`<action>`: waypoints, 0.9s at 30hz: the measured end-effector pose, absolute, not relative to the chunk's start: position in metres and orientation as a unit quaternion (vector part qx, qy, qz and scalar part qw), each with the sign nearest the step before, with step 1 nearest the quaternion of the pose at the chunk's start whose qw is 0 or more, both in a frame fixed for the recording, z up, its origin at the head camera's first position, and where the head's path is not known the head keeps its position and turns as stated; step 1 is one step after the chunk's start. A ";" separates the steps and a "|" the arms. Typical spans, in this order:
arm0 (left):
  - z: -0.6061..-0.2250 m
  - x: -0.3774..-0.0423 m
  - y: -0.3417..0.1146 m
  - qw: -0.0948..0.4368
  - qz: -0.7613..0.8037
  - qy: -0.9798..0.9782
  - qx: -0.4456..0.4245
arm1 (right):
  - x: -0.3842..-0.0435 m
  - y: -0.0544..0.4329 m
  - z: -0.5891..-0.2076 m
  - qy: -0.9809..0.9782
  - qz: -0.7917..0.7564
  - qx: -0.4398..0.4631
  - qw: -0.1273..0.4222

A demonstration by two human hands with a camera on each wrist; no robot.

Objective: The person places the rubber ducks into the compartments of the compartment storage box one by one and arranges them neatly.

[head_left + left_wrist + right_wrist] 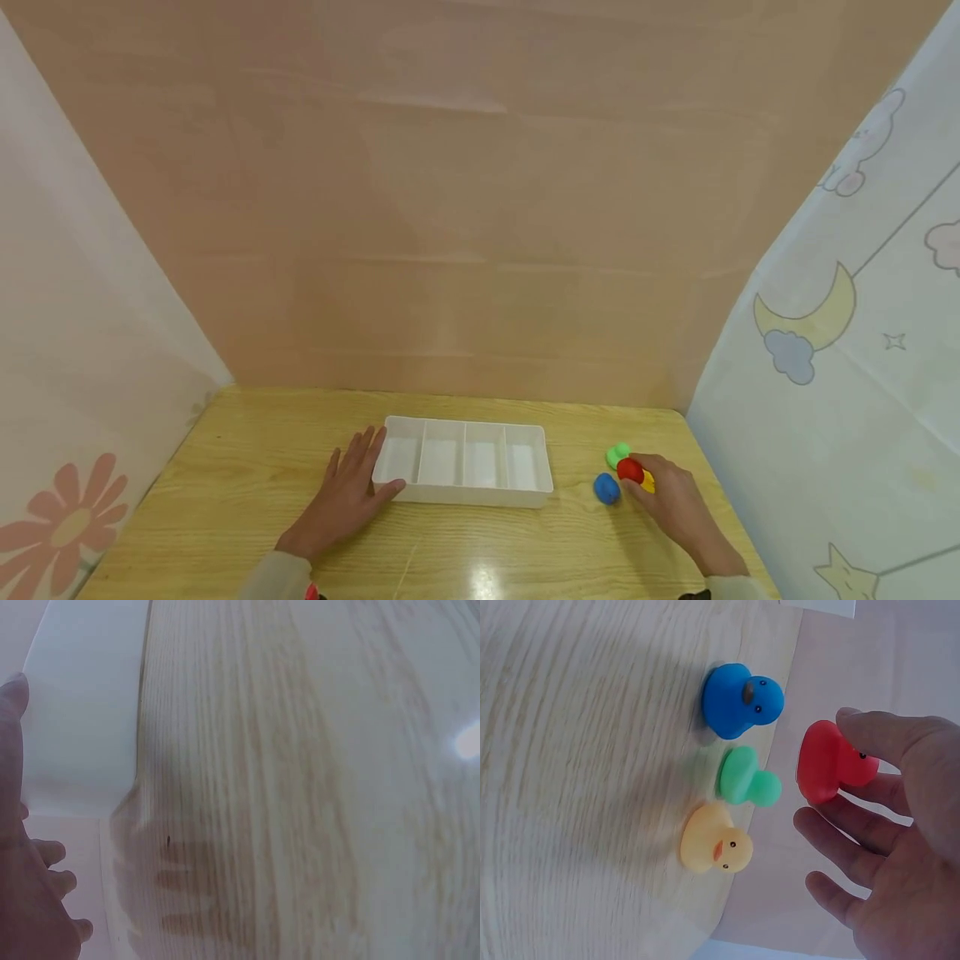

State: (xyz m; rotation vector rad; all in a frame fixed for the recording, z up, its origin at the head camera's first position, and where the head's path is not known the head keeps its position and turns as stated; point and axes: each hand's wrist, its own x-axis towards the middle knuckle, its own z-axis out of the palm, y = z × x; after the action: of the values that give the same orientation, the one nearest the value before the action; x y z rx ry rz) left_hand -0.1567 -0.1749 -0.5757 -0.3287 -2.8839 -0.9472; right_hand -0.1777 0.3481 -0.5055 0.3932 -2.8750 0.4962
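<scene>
A red rubber duck (821, 761) is pinched between the thumb and fingers of my right hand (672, 497), lifted off the table in the right wrist view. Three more rubber ducks stand by it: a blue duck (607, 488), a green duck (618, 455) and a yellow duck (714, 840), partly hidden by the hand in the head view. My left hand (347, 498) rests at the left end of a white tray (472, 495) with several compartments, its thumb on the front rim and its fingers spread along the left side.
The wooden table (480, 550) carries the tray near its middle and the ducks at its right. A brown backdrop (465, 250) closes off the back. Patterned white sheets (885, 433) flank both sides, the right one close to my right hand.
</scene>
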 end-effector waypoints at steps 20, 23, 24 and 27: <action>-0.571 -0.154 -0.175 0.031 -0.319 -0.942 -0.102 | -0.189 0.320 -0.496 -0.963 0.204 0.151 0.088; -0.571 -0.154 -0.174 0.030 -0.318 -0.942 -0.103 | -0.191 0.316 -0.497 -0.963 0.204 0.151 0.087; -0.570 -0.154 -0.174 0.031 -0.318 -0.942 -0.104 | -0.191 0.315 -0.498 -0.964 0.204 0.150 0.086; -0.570 -0.155 -0.174 0.031 -0.313 -0.943 -0.105 | -0.193 0.310 -0.499 -0.964 0.209 0.146 0.082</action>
State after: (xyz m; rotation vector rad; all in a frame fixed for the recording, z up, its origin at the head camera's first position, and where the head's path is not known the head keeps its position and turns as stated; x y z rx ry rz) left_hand -0.1550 -0.1741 -0.5704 -0.3245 -2.9059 -0.9651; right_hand -0.1925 0.3099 -0.4987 0.4355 -2.8794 0.6239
